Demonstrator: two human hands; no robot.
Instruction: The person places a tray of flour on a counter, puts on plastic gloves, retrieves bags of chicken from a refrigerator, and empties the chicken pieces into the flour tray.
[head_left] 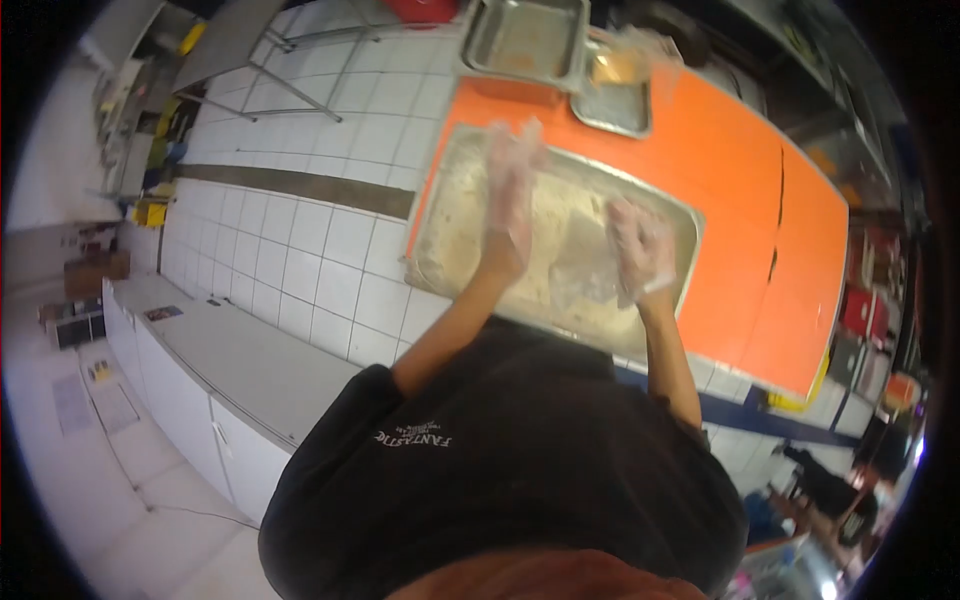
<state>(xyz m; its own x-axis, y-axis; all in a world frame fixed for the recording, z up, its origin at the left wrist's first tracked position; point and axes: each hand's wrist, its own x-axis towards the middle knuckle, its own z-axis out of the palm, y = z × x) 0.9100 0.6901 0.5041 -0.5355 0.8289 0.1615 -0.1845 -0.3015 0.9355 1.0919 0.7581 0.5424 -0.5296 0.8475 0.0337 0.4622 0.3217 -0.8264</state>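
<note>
A large metal tray (432, 245) lies below my hands, its bottom smeared with a pale residue. My left hand (510, 195), in a loose clear plastic glove, reaches over the tray's left part with fingers stretched out, blurred at the tips. It holds nothing that I can see. Above the tray's right part, my right hand (642, 248) is also gloved and its fingers are curled closed. A crumpled piece of clear plastic (583, 262) hangs beside these fingers, apparently gripped by them; whether it is a bag or a glove is unclear.
The tray rests on an orange tabletop (725, 205). Beyond it stand a deep metal pan (525, 40) and a smaller metal tray (612, 108) with something yellow and clear plastic. A metal-legged table (235, 45) is at far left, and a white counter (215, 355) lies at left.
</note>
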